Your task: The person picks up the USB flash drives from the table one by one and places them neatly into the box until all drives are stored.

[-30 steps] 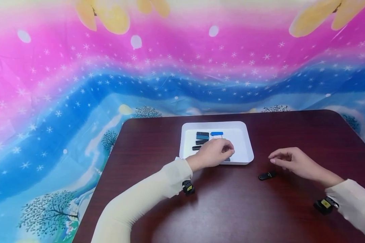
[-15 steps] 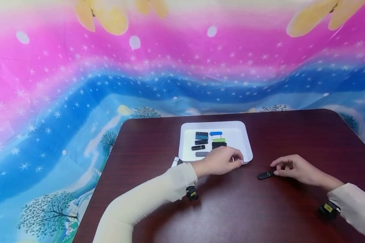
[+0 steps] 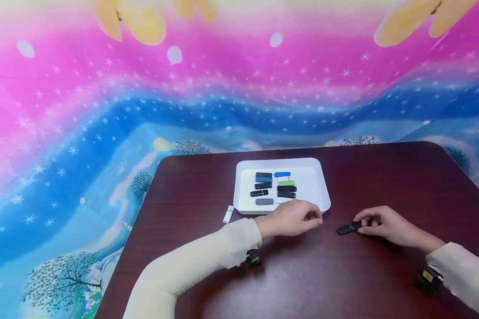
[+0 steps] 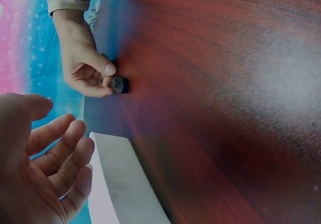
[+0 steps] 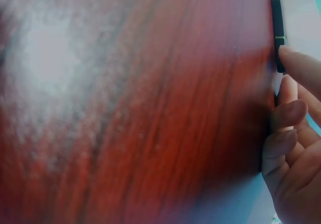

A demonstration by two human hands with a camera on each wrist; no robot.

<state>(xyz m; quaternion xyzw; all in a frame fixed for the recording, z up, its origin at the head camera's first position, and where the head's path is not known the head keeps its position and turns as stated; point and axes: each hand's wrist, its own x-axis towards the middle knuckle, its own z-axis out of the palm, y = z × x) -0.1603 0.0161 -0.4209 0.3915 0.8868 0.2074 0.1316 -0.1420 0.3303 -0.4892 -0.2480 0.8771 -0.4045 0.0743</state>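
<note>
In the head view my right hand (image 3: 387, 225) pinches one end of a black USB stick (image 3: 348, 228) between thumb and fingers, low over the table right of the white tray. The right wrist view shows the stick (image 5: 277, 28) with a thin light band across it, near the tray's wall. My left hand (image 3: 293, 217) is over the front edge of the tray (image 3: 323, 195), its fingers loosely bent. Nothing lies in that palm (image 4: 45, 169) in the left wrist view. Several USB sticks lie in two columns in the tray, among them a blue one (image 3: 282, 174) and a green one (image 3: 286, 182).
A white USB stick (image 3: 229, 214) lies on the dark wooden table (image 3: 191, 190) just left of the tray. Another whitish stick (image 3: 283, 200) in the tray is partly covered by my left hand. A printed cloth (image 3: 223, 79) hangs behind the table.
My left hand has drawn back toward the tray's front edge, uncovering more sticks in the tray. My right hand has come down to the black USB stick and taken hold of its end.
</note>
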